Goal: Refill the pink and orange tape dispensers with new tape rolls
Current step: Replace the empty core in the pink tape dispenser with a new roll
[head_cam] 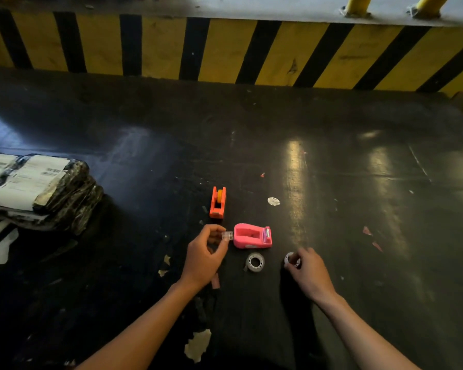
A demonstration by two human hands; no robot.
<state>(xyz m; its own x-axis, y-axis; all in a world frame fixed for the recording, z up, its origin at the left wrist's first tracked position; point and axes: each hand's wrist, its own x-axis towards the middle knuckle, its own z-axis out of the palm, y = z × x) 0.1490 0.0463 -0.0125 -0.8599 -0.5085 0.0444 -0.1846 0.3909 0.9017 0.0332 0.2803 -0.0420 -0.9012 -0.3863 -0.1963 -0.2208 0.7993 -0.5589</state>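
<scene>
Pink dispenser [252,235]: lies empty on the dark floor [332,156], between my hands; I judge it light, stiff plastic, best gripped by its sides.
Orange dispenser [218,202]: just beyond, roll inside.
Left hand [203,253]: fingers pinched on a small clear piece [227,235] beside the pink body.
Right hand [306,271]: curled around a white roll [290,259].
Spare roll [255,261]: near the pink one; light, probably slick, take by the rim.

No text can be read anywhere; the white labels [27,180] on the dark wrapped bundle [72,198], well to the left of the pink tape dispenser [251,236], carry barcodes and printed lines too blurred to make out. The dispenser's own small sticker is likewise illegible.
</scene>
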